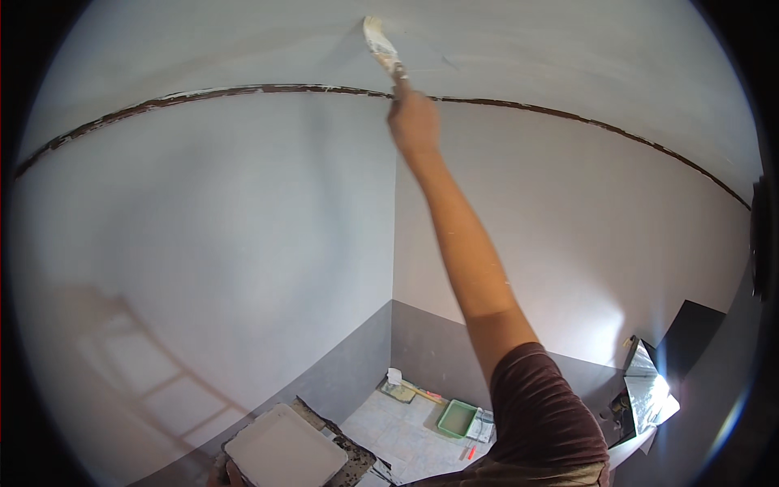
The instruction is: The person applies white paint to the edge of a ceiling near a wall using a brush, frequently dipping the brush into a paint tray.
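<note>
At twelve o'clock, the brush (381,49), clamped in the right hand (415,122), should be stroked evenly; at seven, the tray (313,432) is touched by the left hand (221,472), grip unclear.

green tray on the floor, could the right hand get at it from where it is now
Probably not: the right hand is up near the ceiling, gripping a brush, and the green tray lies well below on the floor.
</note>
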The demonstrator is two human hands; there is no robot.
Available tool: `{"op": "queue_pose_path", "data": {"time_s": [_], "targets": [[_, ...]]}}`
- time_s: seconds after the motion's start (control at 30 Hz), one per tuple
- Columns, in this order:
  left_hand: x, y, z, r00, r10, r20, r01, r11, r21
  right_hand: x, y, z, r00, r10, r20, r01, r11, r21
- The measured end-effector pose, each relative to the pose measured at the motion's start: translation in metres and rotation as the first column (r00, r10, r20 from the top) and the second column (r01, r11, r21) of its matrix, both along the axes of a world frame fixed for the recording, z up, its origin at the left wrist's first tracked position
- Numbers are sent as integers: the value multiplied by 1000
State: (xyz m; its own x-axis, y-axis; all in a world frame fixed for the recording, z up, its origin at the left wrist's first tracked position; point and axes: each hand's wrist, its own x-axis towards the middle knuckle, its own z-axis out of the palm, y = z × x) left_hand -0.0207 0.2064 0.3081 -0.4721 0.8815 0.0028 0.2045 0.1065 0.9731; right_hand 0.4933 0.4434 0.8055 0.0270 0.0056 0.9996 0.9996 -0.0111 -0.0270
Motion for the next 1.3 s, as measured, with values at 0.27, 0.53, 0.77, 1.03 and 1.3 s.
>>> {"op": "queue_pose_path", "data": {"time_s": [0.27, 0.53, 0.77, 1.03, 1.3], "targets": [[-21, -4, -24, 998, 14, -66, -5, 992, 129, 83, -173, 9, 1000, 1, -21, 7, 919, 395], [-20, 4, -34, 998, -10, -68, 23, 983, 184, 154, -321, 0, 996, 81, 43, -79, 510, 857], [-22, 8, -38, 996, -26, -79, 41, 980, 195, 176, -173, 48, 989, 119, 87, -141, 589, 796], [-31, -4, -41, 997, -16, -81, 34, 974, 223, 70, 2, -28, 984, 139, -111, -123, 982, 140], [-34, -10, -33, 994, -6, -109, 33, 968, 248, 143, -49, 34, 976, 150, 156, -182, 960, 214]]}}
